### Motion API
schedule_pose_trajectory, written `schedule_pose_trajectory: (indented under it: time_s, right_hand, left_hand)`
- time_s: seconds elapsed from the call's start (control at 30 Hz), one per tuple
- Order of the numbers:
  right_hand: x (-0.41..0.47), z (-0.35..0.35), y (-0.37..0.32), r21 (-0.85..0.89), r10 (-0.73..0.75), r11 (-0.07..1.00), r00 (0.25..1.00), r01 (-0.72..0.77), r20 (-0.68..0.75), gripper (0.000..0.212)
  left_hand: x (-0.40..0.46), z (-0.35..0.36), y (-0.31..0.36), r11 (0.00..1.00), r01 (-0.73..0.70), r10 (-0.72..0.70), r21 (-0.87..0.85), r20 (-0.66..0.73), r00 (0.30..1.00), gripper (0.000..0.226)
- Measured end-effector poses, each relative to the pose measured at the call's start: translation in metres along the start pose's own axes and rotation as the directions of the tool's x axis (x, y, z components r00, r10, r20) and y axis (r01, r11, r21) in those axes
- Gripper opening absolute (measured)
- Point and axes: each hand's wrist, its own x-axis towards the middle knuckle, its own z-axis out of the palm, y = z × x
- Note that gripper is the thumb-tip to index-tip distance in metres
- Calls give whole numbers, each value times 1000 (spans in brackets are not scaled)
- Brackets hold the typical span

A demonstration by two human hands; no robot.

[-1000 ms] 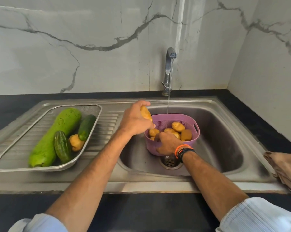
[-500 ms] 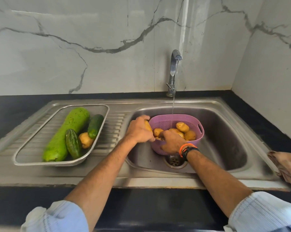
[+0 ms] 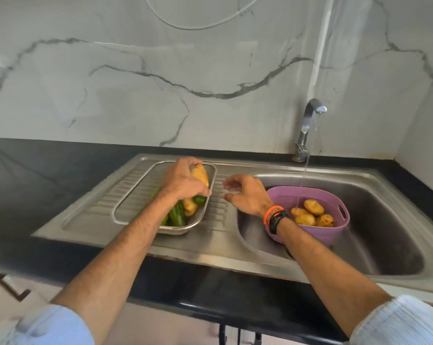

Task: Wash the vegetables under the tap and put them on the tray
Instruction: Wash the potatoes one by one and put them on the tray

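Nearest the camera, two bare forearms reach out over the sink's steel edge. The left hand (image 3: 183, 181) grips a potato (image 3: 200, 174), fingers curled round it, above the far right corner of the tray (image 3: 126, 207) on the drainboard. Under and just behind that wrist lie the washed things: cucumbers (image 3: 177, 216) and one potato already down (image 3: 190, 206), with a sliver of a bigger green vegetable that the arm mostly hides, so I cannot tell how much else is in there. The right hand (image 3: 245, 195) hangs empty and slack between tray and basin, fingers loosely bent. Just right of it, in the basin, the basket (image 3: 307, 232) holds about four potatoes (image 3: 313, 207), and beyond, the tap (image 3: 310, 115) runs a thin stream into the basket. So the greens look done, one potato is placed, a second is about to be, and the basket's lot is left to wash and carry over. Half a second ago the left hand held its potato at the basket's rim and the right hand was down among the potatoes; since then the left has swung across to the tray, the right has lifted out, and the view has turned left.
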Motion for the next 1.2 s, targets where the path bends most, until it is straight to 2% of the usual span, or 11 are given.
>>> schedule_pose_trajectory:
  time_s: [0.27, 0.43, 0.5, 0.6, 0.67, 0.73, 0.8, 0.87, 1.1, 1.2]
  right_hand:
    - [-9, 29, -31, -1, -23, 1000, 998, 23, 57, 41]
    - [-12, 35, -35, 15, 11, 1000, 999, -12, 42, 41]
    - [-15, 36, -35, 61, 27, 998, 999, -29, 41, 41]
    - [-18, 37, -32, 90, 21, 996, 999, -24, 33, 42]
    - [-19, 37, -30, 100, 16, 995, 999, -20, 34, 42]
    - [-19, 36, -28, 122, 15, 992, 999, -19, 34, 42]
    - [-19, 35, -26, 149, 15, 989, 1000, -18, 26, 41]
    - [-20, 30, -21, 160, 16, 987, 1000, -16, -1, 39]
    - [-22, -13, 17, 200, 99, 976, 993, -83, -69, 35]
    - [-26, -35, 40, 155, 139, 980, 985, -122, -99, 34]
  left_hand:
    - [-23, -26, -30, 998, 28, -29, 51, 14, 999, 86]
    - [-33, -21, -40, 995, 35, -53, 94, 189, 981, 105]
    - [-37, -20, -47, 991, 12, -39, 136, 195, 980, 94]
    - [-45, -18, -54, 980, -34, 4, 196, 151, 989, 65]
    - [-47, -18, -54, 979, -39, 11, 198, 140, 990, 60]
    - [-46, -18, -52, 980, -23, -8, 197, 152, 988, 68]
    - [-42, -19, -49, 985, 4, -32, 173, 163, 986, 82]
    - [-38, -18, -42, 992, 3, -23, 125, 157, 987, 86]
    - [-29, 16, 1, 989, -144, 147, -35, 70, 987, 69]
    - [-25, 44, 21, 979, -171, 181, -114, 90, 979, 61]
